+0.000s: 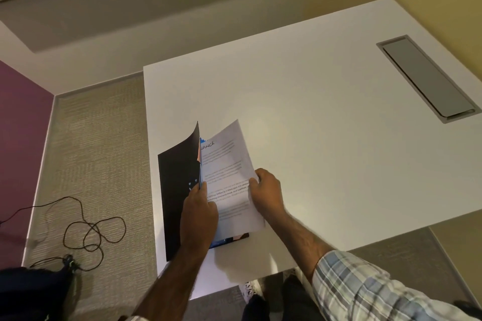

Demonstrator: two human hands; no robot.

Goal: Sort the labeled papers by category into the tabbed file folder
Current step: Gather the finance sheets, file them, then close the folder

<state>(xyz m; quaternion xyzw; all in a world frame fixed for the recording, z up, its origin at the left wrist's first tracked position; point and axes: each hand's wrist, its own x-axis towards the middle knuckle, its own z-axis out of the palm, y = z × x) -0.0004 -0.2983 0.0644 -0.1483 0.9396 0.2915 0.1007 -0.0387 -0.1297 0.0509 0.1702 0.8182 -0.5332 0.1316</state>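
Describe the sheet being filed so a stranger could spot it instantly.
Start at the white table; by its left edge lies an open black folder. Over it, the right hand pinches a tilted white printed sheet. Handwritten letters ending "NANCE" at its top set it apart from the folder's dark cover.

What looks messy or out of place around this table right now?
Only the black cable lies loosely tangled on the carpet left of the table. The paper in the right hand sits tilted over the folder.
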